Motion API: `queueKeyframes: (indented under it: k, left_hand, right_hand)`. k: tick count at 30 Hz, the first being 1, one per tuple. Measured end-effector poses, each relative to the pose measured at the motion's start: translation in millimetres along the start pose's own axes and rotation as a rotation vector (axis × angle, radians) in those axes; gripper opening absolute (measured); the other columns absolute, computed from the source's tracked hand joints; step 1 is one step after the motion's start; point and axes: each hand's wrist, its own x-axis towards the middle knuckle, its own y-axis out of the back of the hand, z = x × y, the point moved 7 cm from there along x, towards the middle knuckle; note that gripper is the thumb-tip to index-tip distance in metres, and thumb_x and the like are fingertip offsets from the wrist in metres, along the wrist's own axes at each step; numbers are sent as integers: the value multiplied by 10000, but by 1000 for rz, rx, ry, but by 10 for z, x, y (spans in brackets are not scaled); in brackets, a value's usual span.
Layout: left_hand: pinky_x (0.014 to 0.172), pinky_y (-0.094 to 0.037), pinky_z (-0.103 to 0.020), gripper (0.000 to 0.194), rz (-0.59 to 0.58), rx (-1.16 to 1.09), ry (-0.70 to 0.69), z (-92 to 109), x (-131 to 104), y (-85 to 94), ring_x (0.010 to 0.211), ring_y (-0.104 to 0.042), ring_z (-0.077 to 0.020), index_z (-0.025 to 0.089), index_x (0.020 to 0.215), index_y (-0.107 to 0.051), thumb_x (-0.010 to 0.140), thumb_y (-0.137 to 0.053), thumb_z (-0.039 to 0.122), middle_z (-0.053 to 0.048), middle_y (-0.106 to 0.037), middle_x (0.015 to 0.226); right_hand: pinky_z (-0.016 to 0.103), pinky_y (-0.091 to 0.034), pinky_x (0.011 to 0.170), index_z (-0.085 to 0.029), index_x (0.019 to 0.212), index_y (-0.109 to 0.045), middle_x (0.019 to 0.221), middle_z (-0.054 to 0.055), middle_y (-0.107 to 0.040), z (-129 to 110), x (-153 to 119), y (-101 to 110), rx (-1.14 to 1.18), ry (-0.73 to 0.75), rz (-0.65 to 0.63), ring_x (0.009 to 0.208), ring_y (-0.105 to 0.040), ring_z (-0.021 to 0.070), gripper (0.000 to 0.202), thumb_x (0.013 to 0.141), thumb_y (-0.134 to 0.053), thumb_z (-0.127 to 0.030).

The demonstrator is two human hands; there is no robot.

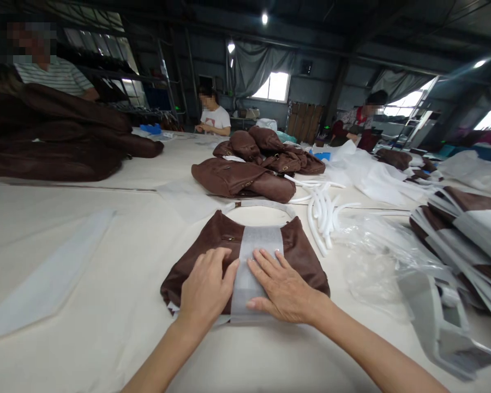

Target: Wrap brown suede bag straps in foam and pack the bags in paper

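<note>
A brown bag point(305, 254) lies flat on the pale table, its wrapped handle point(265, 204) curving away at the top. Round its middle runs a band of translucent white sheet point(262, 238). My left hand point(208, 284) rests on the bag just left of the band, fingers bent and slightly apart, thumb at the band's edge. Flat on the band lies my right hand point(280, 286), with its fingers spread. Neither hand grips anything.
Brown bags point(245, 177) are heaped beyond, and more point(53, 147) at the far left. White tubes point(321, 210), clear plastic point(372, 267), a grey tape dispenser point(437, 322) and stacked brown pieces point(470, 234) are on the right. A white sheet point(53, 278) lies left. Several people work behind.
</note>
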Motion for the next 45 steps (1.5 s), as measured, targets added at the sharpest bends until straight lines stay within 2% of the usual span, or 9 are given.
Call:
queueKeyframes:
  k: [2, 5, 10, 17, 24, 32, 38, 41, 45]
  left_hand:
    - [1076, -383, -450, 430, 43, 46, -215, 108, -121, -64, 1293, -495, -295, 212, 1308, -560, 973, -406, 434, -102, -594, 1366]
    - [1175, -217, -576, 540, -112, 85, -372, 110, -240, -367, 1440, -315, -325, 227, 1454, -439, 978, -400, 479, -84, -425, 1528]
    - [1200, -160, -568, 561, -301, -85, -269, -82, -207, -491, 1489, -208, -249, 240, 1526, -297, 1021, -257, 481, -78, -301, 1588]
    - [1210, -140, -552, 452, -258, -240, -212, -122, -187, -381, 1474, -258, -212, 271, 1442, -444, 1025, -306, 376, -63, -377, 1556]
    - [1205, -152, -571, 403, -234, -263, -191, -148, -176, -411, 1459, -298, -224, 271, 1373, -514, 1010, -352, 332, -60, -425, 1530]
    - [1209, -176, -554, 386, -225, -258, -200, -165, -197, -446, 1456, -305, -217, 256, 1332, -546, 1015, -338, 330, -54, -432, 1526]
    - [1209, -182, -557, 389, -244, -272, -184, -166, -184, -417, 1453, -312, -223, 262, 1331, -555, 1018, -336, 331, -50, -434, 1524]
    - [1206, -195, -557, 411, -245, -266, -174, -164, -184, -429, 1448, -323, -222, 270, 1380, -516, 1026, -320, 339, -49, -441, 1519]
    - [1192, -216, -573, 441, -212, -129, -251, -106, -222, -432, 1459, -298, -233, 301, 1463, -415, 1031, -334, 336, -51, -390, 1551]
  right_hand:
    - [640, -155, 1174, -126, 1543, -258, 1603, 192, -179, -26, -12, -54, -38, 1, 46, 1490, -143, 358, 823, 940, -363, -676]
    - [654, -109, 1174, -126, 1540, -270, 1599, 191, -195, -4, -24, -105, 4, -7, 36, 1492, -122, 364, 828, 933, -377, -679]
    - [538, -70, 1222, -149, 1576, -47, 1628, 136, -91, 143, -56, -31, 350, -44, -130, 1510, -53, 252, 801, 984, -304, -623]
    - [526, -22, 1228, -191, 1576, 1, 1639, 107, -51, 225, -122, -33, 476, -69, -92, 1511, -29, 238, 840, 966, -387, -617]
    - [572, -80, 1214, -229, 1572, 39, 1636, 105, -99, 165, -138, -28, 350, 13, -36, 1510, -66, 274, 833, 971, -419, -580]
    - [731, -59, 1129, -337, 1555, -198, 1628, 21, -181, -1, -151, -132, 64, 158, -49, 1492, 35, 395, 731, 935, -437, -643]
    - [738, 42, 1116, -376, 1535, -247, 1601, -10, -270, -34, -234, -65, 78, 258, -77, 1497, -2, 377, 644, 960, -464, -569]
    - [672, 43, 1161, -328, 1544, -243, 1588, 11, -303, -46, -287, 34, 60, 286, 18, 1504, -63, 329, 632, 979, -466, -503]
    - [637, -17, 1187, -194, 1567, -164, 1581, 109, -301, -3, -268, 51, 2, 162, 97, 1490, -178, 311, 710, 988, -448, -491]
